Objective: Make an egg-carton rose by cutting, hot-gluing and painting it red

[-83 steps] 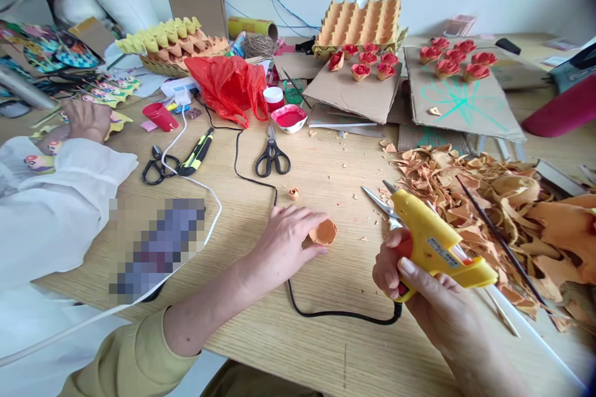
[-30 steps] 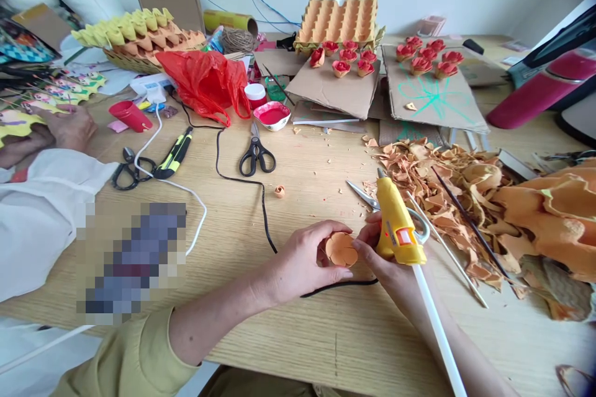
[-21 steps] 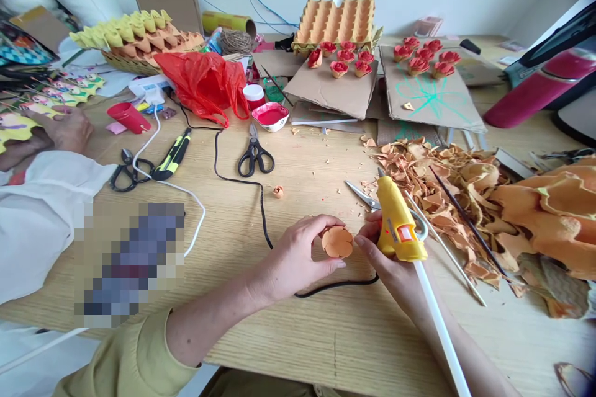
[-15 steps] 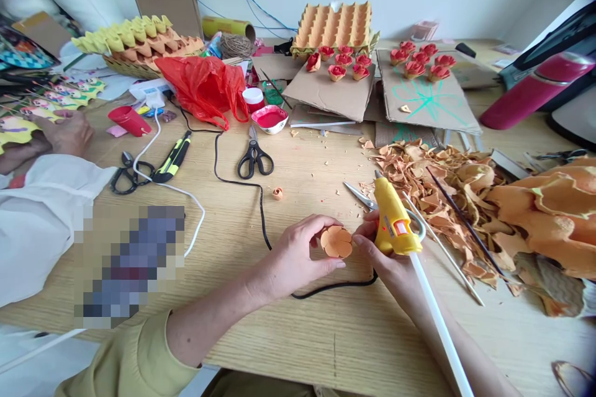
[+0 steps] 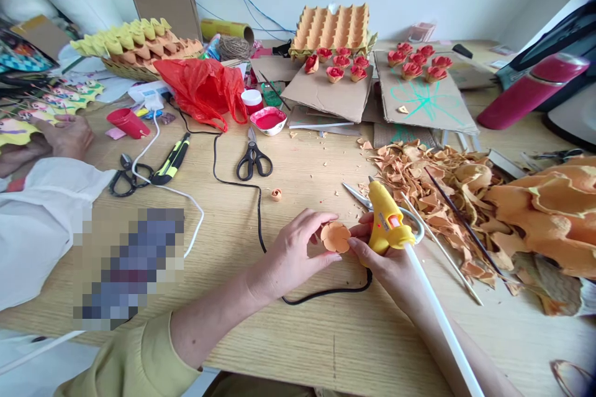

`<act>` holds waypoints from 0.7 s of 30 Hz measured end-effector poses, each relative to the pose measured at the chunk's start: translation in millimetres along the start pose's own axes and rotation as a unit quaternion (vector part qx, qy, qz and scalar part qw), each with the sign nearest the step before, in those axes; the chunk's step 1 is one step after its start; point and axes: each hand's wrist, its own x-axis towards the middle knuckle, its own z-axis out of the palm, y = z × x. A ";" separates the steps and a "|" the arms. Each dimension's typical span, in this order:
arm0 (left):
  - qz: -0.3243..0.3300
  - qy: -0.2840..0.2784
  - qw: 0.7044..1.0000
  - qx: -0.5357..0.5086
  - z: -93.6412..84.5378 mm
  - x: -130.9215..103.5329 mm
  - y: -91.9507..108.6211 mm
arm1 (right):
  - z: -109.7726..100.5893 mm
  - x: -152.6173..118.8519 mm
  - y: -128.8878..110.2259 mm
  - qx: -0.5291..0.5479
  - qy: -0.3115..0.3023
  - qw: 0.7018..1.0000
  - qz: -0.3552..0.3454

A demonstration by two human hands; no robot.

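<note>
Between my two hands is an orange egg-carton flower cup with rounded petals, its inside facing up. My left hand curves round its left side, finger and thumb at the rim. My right hand holds a yellow hot glue gun, nozzle pointing up and away, a long white glue stick out of its back. The right thumb and fingertip also touch the cup's right edge. Beyond the hands, a small orange rolled bud rests on the table. Silver scissors lie partly behind the glue gun.
Orange carton scraps and cut egg trays cover the right side. Red-painted flowers stand on cardboard at the back, near a dish of red paint. Black scissors lie mid-table. At left, a co-worker's hand rests by painted cartons.
The glue gun has tilted and shifted slightly left in my right hand. The flower cup has turned a little between my fingers. Otherwise the view has only moved slightly.
</note>
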 end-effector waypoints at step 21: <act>-0.002 -0.063 0.998 -0.031 -17.2 27.2 -10.5 | -1.4 -1.8 -20.7 -0.002 0.057 0.998 -0.027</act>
